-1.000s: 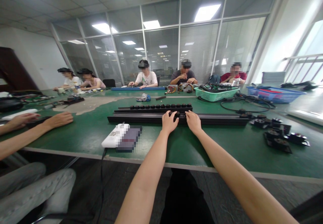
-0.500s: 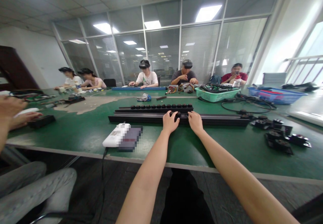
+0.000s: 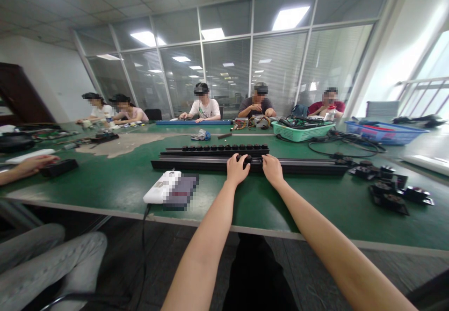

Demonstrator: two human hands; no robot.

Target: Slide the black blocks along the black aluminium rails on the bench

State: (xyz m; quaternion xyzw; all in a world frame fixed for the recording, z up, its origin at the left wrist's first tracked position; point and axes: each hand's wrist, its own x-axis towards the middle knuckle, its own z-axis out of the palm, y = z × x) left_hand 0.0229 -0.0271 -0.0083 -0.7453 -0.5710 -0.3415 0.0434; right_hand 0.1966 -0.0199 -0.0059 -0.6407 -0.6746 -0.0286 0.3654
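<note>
So, across the green table [image 3: 105, 180] lay the long black rail [image 3: 196, 165], a shorter knob-studded rail [image 3: 213, 150] just on its far side. Your left hand [image 3: 237, 170] and right hand [image 3: 272, 169] rested at the long rail's middle, fingers curled. Between them sat a small black knob [image 3: 247, 160], left fingers closed on it; the right's grip couldn't be told.

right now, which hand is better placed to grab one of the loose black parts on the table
Probably right: the loose black parts lie on the table right of the right hand; the left hand, at a round part on the rail, would have to cross over.
</note>
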